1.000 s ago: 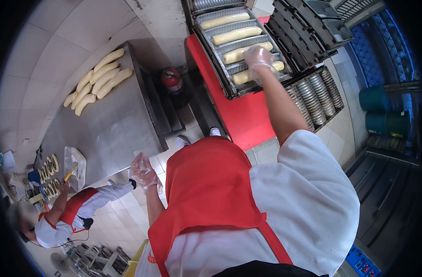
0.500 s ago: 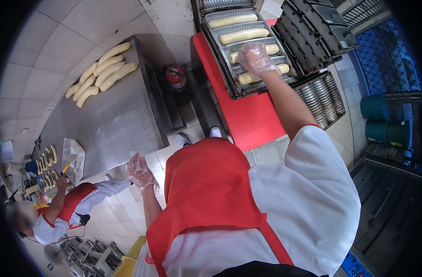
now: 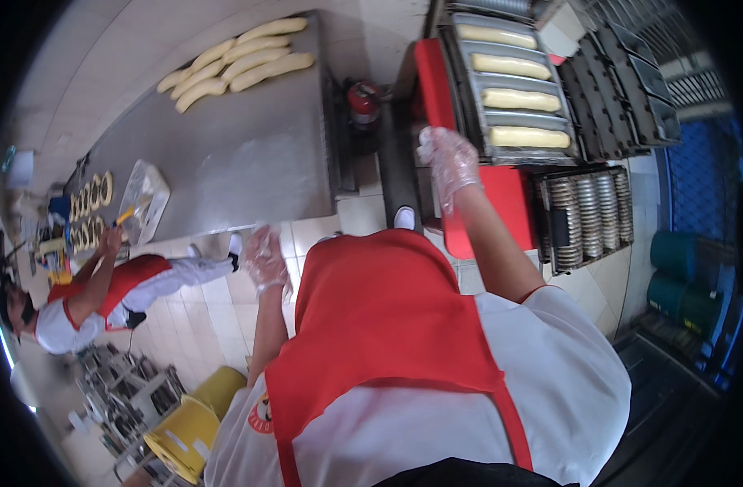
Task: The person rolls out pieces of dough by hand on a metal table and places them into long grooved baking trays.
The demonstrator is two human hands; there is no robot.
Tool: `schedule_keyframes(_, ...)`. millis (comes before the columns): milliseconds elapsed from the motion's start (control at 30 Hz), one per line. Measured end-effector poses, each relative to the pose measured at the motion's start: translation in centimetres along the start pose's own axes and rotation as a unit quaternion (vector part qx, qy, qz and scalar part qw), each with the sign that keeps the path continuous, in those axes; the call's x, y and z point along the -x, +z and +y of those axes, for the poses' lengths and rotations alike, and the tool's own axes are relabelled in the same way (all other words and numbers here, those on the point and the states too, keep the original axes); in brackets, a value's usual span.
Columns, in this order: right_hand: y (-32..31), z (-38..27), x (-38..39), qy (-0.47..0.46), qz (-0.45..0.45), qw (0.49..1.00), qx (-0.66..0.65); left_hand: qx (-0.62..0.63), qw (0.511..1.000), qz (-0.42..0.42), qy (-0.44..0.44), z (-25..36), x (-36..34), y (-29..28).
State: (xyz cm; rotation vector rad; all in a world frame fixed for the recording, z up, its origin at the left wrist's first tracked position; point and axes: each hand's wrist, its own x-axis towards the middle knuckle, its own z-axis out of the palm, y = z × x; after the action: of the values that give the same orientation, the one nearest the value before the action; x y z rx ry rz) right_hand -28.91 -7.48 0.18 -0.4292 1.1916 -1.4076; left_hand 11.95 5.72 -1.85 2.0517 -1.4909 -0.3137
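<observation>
My gloved right hand (image 3: 449, 162) hangs just left of a metal tray (image 3: 505, 120), empty, its fingers loosely bent. Long pale dough logs (image 3: 522, 99) lie in separate troughs of that tray, which rests on a red surface (image 3: 489, 207). My gloved left hand (image 3: 266, 258) is low beside my red apron, below the steel table's (image 3: 225, 162) near edge, holding nothing, its fingers loose. Several more dough logs (image 3: 270, 69) lie grouped at that table's far end.
A co-worker (image 3: 103, 296) works at the left with a yellow-handled tool (image 3: 126, 213) beside a plastic container (image 3: 144, 199). A fire extinguisher (image 3: 363, 105) stands between table and trays. Dark pans (image 3: 611, 97) and stacked round tins (image 3: 591, 215) are right. Yellow bins (image 3: 189, 426) stand lower left.
My right hand has left the dough in the tray and moved left, off it. The view has shifted, so table and trays appear higher and farther right.
</observation>
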Motion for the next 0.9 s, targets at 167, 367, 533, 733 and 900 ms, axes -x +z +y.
schedule_keyframes(167, 11.3, 7.0, 5.6, 0.232, -0.019, 0.958, 0.166, 0.017, 0.998, -0.030, 0.059, -0.9, -2.3, -0.7)
schedule_keyframes(367, 15.6, 16.0, 8.0, 0.149, 0.014, 0.936, 0.317, 0.135, 0.988, -0.006, 0.074, -6.4, -3.6, -3.6)
schedule_keyframes(533, 10.2, 12.2, 13.1, 0.272, -0.078, 0.887, 0.366, 0.158, 0.986, -0.056, -0.007, -13.5, -3.2, -5.6)
schedule_keyframes(733, 14.5, 6.0, 22.2, 0.139, -0.102, 0.968, -0.181, 0.200, 0.925, -0.299, 0.126, -5.8, -4.3, -5.6)
schedule_keyframes(900, 17.7, 6.1, 22.9, 0.043, -0.184, 0.940, -0.284, 0.376, 0.627, -0.682, 0.008, 5.6, 0.2, -7.0)
